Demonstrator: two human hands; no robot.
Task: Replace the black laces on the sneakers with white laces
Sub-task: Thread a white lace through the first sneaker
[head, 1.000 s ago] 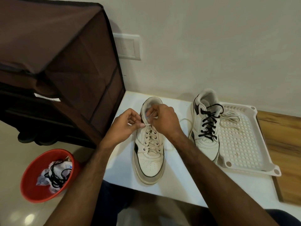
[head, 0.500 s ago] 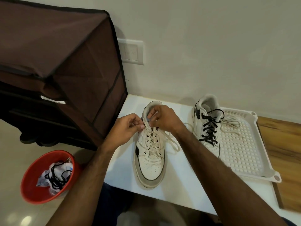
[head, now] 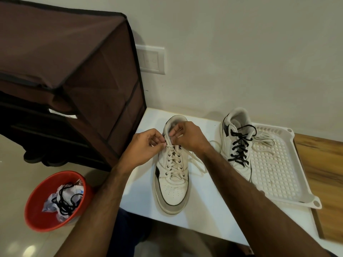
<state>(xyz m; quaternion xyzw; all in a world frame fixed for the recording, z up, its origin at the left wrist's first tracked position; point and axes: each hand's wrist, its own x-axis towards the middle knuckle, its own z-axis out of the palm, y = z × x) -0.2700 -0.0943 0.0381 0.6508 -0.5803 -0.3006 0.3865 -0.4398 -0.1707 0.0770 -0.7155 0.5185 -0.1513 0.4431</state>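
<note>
My left hand [head: 146,145]: fingers curled, pinched white lace [head: 173,160] at sneaker [head: 171,173] top.
My right hand [head: 189,137]: pinched the lace's other strand.

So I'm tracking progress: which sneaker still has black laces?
The right-hand sneaker beside the white tray; the sneaker under both hands already carries white laces.

hidden — lace ends [head: 173,135] disappearing behind the curled fingers [head: 175,131] of the right hand [head: 187,138] | cut off — both forearms running out at the bottom edge
</note>
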